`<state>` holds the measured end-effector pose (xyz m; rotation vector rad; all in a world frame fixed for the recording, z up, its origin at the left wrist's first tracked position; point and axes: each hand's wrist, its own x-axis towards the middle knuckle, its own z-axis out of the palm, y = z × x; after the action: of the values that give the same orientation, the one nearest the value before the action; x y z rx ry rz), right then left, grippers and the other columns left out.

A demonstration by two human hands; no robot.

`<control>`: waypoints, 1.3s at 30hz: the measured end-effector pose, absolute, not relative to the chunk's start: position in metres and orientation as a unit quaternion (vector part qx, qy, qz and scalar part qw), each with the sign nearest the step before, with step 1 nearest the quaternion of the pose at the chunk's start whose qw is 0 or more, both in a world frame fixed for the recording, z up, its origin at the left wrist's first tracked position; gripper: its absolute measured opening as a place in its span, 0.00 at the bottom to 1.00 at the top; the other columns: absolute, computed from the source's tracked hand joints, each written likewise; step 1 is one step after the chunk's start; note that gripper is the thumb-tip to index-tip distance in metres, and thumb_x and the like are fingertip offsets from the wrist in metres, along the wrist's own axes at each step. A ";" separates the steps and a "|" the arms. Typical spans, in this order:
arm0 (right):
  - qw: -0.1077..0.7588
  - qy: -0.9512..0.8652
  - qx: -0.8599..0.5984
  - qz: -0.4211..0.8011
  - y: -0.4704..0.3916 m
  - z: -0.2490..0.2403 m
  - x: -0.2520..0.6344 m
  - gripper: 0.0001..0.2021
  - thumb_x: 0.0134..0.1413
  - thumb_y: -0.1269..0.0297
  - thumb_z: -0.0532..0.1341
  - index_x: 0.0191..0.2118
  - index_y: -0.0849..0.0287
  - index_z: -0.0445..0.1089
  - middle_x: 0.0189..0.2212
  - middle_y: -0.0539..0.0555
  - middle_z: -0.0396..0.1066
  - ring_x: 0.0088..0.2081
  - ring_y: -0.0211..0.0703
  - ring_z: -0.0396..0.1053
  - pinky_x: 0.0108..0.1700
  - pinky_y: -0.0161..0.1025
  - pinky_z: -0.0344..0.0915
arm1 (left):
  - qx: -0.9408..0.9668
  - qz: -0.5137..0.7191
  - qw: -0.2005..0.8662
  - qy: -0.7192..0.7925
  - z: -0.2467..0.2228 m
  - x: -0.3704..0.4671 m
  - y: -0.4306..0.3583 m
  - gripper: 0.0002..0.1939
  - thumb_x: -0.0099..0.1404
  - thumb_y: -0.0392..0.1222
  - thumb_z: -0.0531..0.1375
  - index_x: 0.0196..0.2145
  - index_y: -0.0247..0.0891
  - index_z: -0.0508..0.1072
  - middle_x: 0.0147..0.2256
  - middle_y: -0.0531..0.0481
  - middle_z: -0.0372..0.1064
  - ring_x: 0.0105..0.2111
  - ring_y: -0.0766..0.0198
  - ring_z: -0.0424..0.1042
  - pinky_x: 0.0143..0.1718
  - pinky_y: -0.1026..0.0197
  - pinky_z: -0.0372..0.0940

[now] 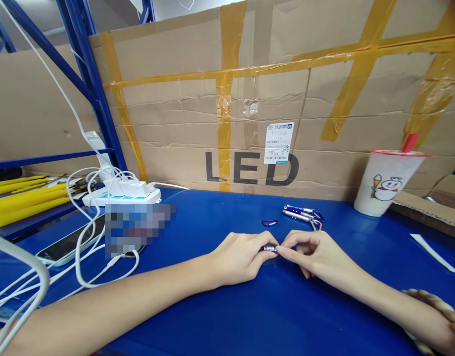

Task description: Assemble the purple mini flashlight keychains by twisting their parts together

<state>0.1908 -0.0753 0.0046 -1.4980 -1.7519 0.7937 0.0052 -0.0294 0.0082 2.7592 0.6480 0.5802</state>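
Note:
Between the thumb and fingers of my left hand (238,257) is a small metallic keychain flashlight (269,248), mostly covered by the fingers. My right hand (314,251) pinches at the end of it, thumb and index fingertip pressed together there. Any small part between those right fingertips is too hidden to make out. Just beyond my hands lies a purple carabiner clip (270,222). To its right, several slim keychain flashlights (298,214) in silver, blue and purple lie bunched together, with clips at their right ends.
A white power strip (121,195) with plugs and looping cables (79,247) takes up the left, beside a phone (69,240). A drink cup (388,185) with a red straw stands at the right, near a white strip (435,254). A large cardboard box (175,123) stands behind the blue tabletop (287,316).

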 end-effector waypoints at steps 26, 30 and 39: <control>0.440 -0.696 -0.516 0.236 -0.081 0.012 0.190 0.13 0.41 0.55 0.64 0.23 0.62 0.72 0.22 0.51 0.68 0.13 0.30 0.60 0.16 0.30 0.57 | 0.956 0.154 0.127 0.213 0.013 0.006 -0.029 0.11 0.69 0.41 0.42 0.42 0.40 0.61 0.32 0.54 0.68 0.30 0.67 0.68 0.29 0.68 0.57; 0.442 -0.706 -0.506 0.223 -0.083 0.013 0.189 0.11 0.42 0.56 0.64 0.22 0.61 0.72 0.22 0.51 0.68 0.13 0.29 0.60 0.16 0.29 0.57 | 0.956 0.148 0.135 0.213 0.013 0.005 -0.029 0.11 0.69 0.42 0.43 0.43 0.40 0.61 0.31 0.55 0.68 0.30 0.67 0.68 0.29 0.68 0.57; 0.403 -0.709 -0.526 0.242 -0.083 0.012 0.191 0.12 0.42 0.56 0.64 0.22 0.61 0.72 0.20 0.49 0.65 0.14 0.28 0.58 0.16 0.29 0.56 | 0.954 0.164 0.145 0.203 0.011 0.004 -0.028 0.09 0.68 0.44 0.46 0.42 0.41 0.60 0.38 0.55 0.70 0.34 0.66 0.70 0.31 0.67 0.58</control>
<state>0.1909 -0.0830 0.0124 -1.3287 -1.7902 0.6100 0.0043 -0.0280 0.0105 2.7497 0.5860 0.4721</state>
